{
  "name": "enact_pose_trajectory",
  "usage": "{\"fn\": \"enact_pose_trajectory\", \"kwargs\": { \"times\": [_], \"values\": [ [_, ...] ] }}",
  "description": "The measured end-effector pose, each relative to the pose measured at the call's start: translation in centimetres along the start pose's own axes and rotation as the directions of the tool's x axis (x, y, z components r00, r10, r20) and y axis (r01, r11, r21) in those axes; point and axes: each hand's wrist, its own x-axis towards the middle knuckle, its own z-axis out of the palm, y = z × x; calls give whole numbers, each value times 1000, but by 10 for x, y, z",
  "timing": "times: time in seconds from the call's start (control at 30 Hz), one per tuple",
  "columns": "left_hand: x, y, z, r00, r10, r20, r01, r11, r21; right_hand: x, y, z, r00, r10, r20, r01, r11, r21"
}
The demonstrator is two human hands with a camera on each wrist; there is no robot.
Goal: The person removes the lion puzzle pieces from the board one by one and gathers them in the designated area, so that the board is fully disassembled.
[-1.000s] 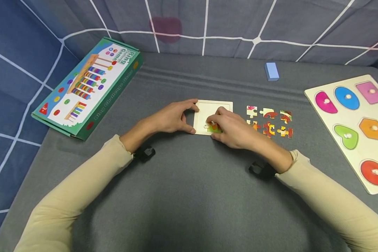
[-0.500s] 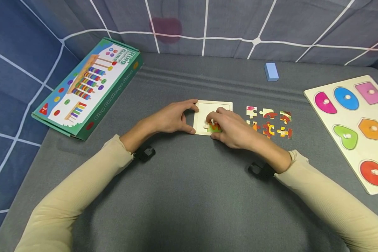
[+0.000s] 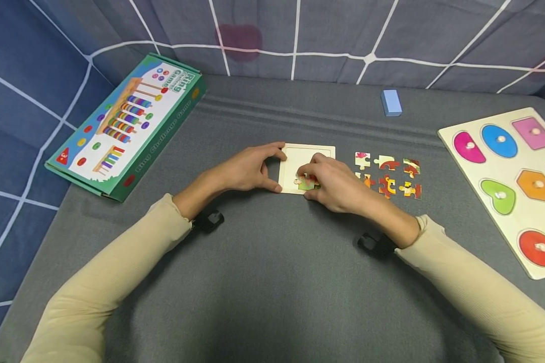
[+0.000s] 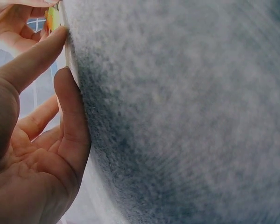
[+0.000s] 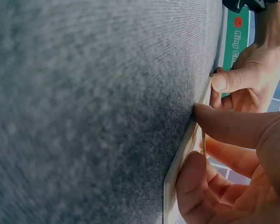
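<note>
A square pale wooden puzzle tray point(image 3: 292, 161) lies on the grey cloth in the middle of the head view. My left hand point(image 3: 247, 169) holds its left side, with thumb and fingertips spread to the near and far corners. My right hand point(image 3: 333, 184) is over the tray's near right part. Its fingers pinch a green and orange jigsaw piece point(image 3: 305, 183), partly hidden beneath them. Seen from the right wrist, the thumb point(image 5: 233, 126) touches the tray's near edge, and the thin edge of the piece point(image 5: 204, 142) shows by the fingers.
Several loose jigsaw pieces point(image 3: 387, 186) lie in two rows right of the tray. Behind them is a blue block point(image 3: 392, 103). A pegged shape board point(image 3: 508, 166) lies far right; a green game box point(image 3: 131, 126) lies at back left, before a tiled-pattern curtain point(image 3: 327, 30).
The jigsaw piece under my right fingers has shifted slightly, with more green and less orange showing. My left hand and the tray stay in place.
</note>
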Motion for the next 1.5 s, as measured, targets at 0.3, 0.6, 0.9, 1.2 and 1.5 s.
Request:
{"fn": "enact_pose_trajectory", "kwargs": {
  "times": [0.3, 0.6, 0.9, 1.2, 1.5],
  "values": [
    [0, 0, 0, 1000, -4, -1, 4, 1000, -2, 0, 1, 1, 1000, 5, 6, -5, 1000, 25],
    [1, -1, 1, 1000, -5, 0, 5, 1000, 0, 4, 11, -3, 999, -23, 44, 20, 997, 72],
    [0, 1, 0, 1000, -1, 5, 1, 1000, -3, -3, 17, -8, 999, -47, 4, 46, 989, 138],
    [-1, -1, 0, 1000, -9, 3, 9, 1000, -7, -11, 11, -14, 997, -64, -49, 70, 987, 146],
    [0, -1, 1, 1000, -7, 1, 7, 1000, -3, -21, 12, -18, 998, -42, -55, 51, 985, 167]
  ]
}}
